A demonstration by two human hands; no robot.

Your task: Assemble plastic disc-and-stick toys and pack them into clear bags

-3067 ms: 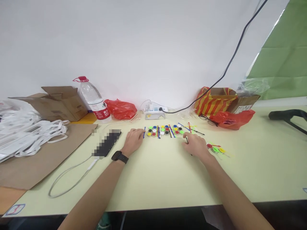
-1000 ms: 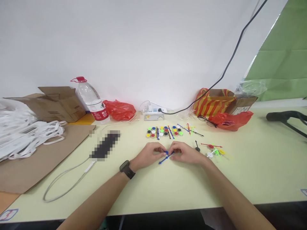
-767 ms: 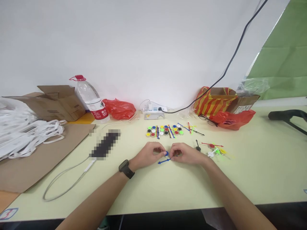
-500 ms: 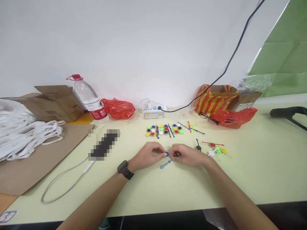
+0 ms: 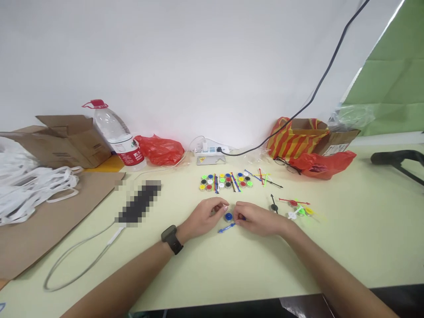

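A round blue spinner base (image 5: 228, 217) lies on the table between my two hands. A blue plastic arrow (image 5: 226, 228) rests just below it, its right end close to my right hand. My left hand (image 5: 208, 217), with a black watch on the wrist, hovers at the upper left of the base, thumb and forefinger pinched together; anything between them is too small to make out. Curled fingers close my right hand (image 5: 253, 218) beside the base, and a bit of a small blue part (image 5: 244, 218) shows at them. Most of that part is hidden.
Behind my hands are rows of coloured bases (image 5: 228, 179) with bundled arrows, plus loose arrows (image 5: 265, 177). Assembled spinners (image 5: 293, 203) lie right. A blurred dark device (image 5: 141, 203) with cable, a bottle (image 5: 122, 141), a power strip (image 5: 212, 151) and glasses (image 5: 288, 164) surround the work.
My left thumb and forefinger have come off the blue base, which now stands uncovered on the table. My right hand stays closed beside it. The view has shifted slightly.
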